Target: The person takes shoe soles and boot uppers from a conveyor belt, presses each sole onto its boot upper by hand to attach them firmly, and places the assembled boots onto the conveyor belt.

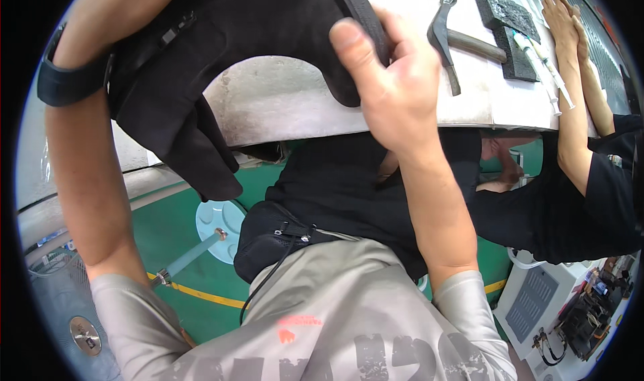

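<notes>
A black curved piece of padded fabric (268,29), with an arch-shaped cutout and a small buckle or zipper fitting, lies over the near side of the white table. My right hand (402,79) grips its stiff right edge, thumb on the near side and fingers curled behind; the hand is slightly blurred. At the upper left my left hand (124,9) reaches over the fabric's left part, its fingers cut off by the picture's top. A black band (74,82) circles that wrist. One loose flap of the fabric hangs over the table's edge.
On the white table (282,102) to the right lie a hammer (469,43), dark rough blocks (508,12) and syringes (542,69). A co-worker's hands (562,15) rest beyond them. Below are a light-blue stool (218,230) and a white machine (543,300).
</notes>
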A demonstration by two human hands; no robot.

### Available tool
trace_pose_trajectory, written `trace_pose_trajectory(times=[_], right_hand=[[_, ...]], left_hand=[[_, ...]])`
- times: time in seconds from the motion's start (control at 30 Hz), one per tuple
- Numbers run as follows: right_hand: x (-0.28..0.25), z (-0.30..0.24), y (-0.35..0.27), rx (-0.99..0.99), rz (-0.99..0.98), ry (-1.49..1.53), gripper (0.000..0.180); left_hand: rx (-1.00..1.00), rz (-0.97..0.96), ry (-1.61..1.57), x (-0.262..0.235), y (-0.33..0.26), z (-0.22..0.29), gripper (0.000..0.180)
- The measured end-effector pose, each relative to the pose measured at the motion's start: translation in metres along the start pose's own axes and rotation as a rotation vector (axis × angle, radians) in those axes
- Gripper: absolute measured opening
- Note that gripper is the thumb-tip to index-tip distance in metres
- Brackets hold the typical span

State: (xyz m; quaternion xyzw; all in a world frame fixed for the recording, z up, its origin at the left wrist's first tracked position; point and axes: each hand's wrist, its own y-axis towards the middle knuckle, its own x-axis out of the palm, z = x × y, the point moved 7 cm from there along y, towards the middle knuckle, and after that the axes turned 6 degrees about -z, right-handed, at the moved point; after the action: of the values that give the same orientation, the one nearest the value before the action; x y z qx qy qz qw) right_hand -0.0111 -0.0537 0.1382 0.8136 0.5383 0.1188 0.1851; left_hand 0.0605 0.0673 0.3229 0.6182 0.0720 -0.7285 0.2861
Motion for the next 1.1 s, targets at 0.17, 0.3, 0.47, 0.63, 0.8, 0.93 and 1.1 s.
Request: trace_pose_trajectory(times=[0.17,0.3,0.47,0.63,0.8,0.93,1.1], right_hand=[[0.011,0.002,-0.009,0.037,0.021,0.090,0.055],[0.012,-0.001,-0.006,0.050,0.018,0.056,0.055],[0.007,0.003,-0.004,-0.076,-0.074,-0.069,0.065],[0.009,-0.007,0.001,-0.255,-0.139,-0.231,0.079],[0.011,-0.013,0.000,-0.231,-0.162,-0.371,0.080],[0.016,-0.027,0.000,-0.238,-0.184,-0.549,0.079],[0.006,-0.026,0.015,-0.157,-0.302,-0.377,0.078]], left_hand=[[-0.096,0.061,0.094,0.006,-0.011,-0.002,0.064],[-0.124,0.010,0.132,0.002,-0.012,-0.003,0.063],[-0.225,-0.034,0.050,0.008,-0.009,-0.014,0.062],[-0.251,-0.014,0.154,0.004,-0.010,-0.014,0.062],[-0.237,-0.047,0.240,0.006,-0.007,-0.013,0.062],[-0.299,-0.068,0.075,-0.018,-0.003,-0.023,0.064],[-0.175,-0.096,-0.037,-0.010,0.000,-0.045,0.069]])
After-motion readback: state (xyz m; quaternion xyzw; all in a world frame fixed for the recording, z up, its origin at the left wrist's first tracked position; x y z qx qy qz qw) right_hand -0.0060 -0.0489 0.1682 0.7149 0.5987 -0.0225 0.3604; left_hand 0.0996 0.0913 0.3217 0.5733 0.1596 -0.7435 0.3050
